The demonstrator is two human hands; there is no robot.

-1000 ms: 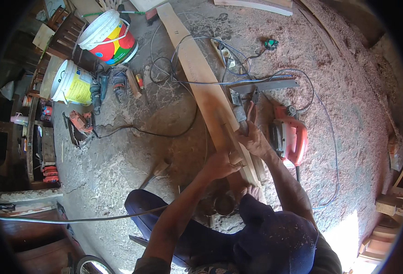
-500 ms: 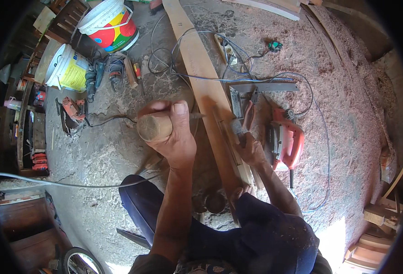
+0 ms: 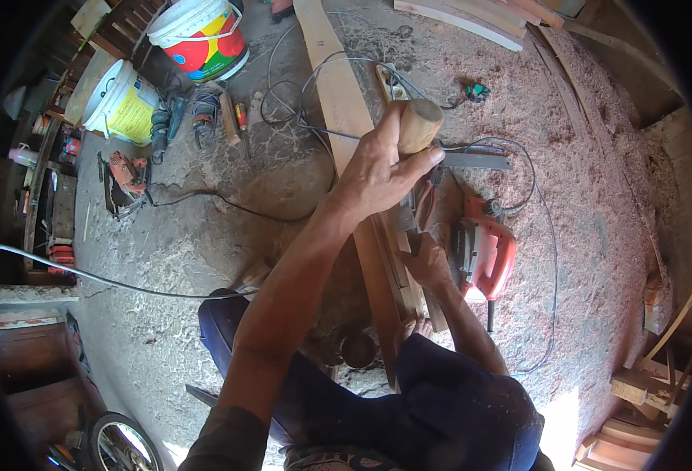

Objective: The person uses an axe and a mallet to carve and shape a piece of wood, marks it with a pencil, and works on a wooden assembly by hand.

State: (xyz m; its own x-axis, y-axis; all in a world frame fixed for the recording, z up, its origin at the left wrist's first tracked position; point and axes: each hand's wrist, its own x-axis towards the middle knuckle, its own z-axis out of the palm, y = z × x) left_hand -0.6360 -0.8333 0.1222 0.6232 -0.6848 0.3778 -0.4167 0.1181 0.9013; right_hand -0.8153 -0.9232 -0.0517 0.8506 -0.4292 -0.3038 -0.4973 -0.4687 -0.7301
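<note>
My left hand (image 3: 373, 177) is closed around a thick, round wooden piece (image 3: 421, 124), its pale end facing up, held above the work. Below it, my right hand (image 3: 428, 263) grips a slim chisel-like tool (image 3: 405, 218) with a greyish upper end; its lower part is hidden. That hand is over a narrow piece of wood (image 3: 411, 297) lying along a long wooden board (image 3: 338, 94). My bare foot (image 3: 413, 328) rests on the wood near my knee. Red-handled pliers (image 3: 425, 206) lie just beyond the right hand, partly covered.
To the right lies a red power planer (image 3: 489, 255) with its cord. A metal ruler-like strip (image 3: 479, 161) and loose cables lie further off. Power tools, a screwdriver (image 3: 241, 118), a jigsaw-like red tool (image 3: 126, 174) and two buckets (image 3: 204, 43) stand at left. Shavings (image 3: 589, 157) cover the right floor.
My left hand has swung right and away from me with the wooden piece, from left of the board to above my right hand. The right hand stays nearly in place.
</note>
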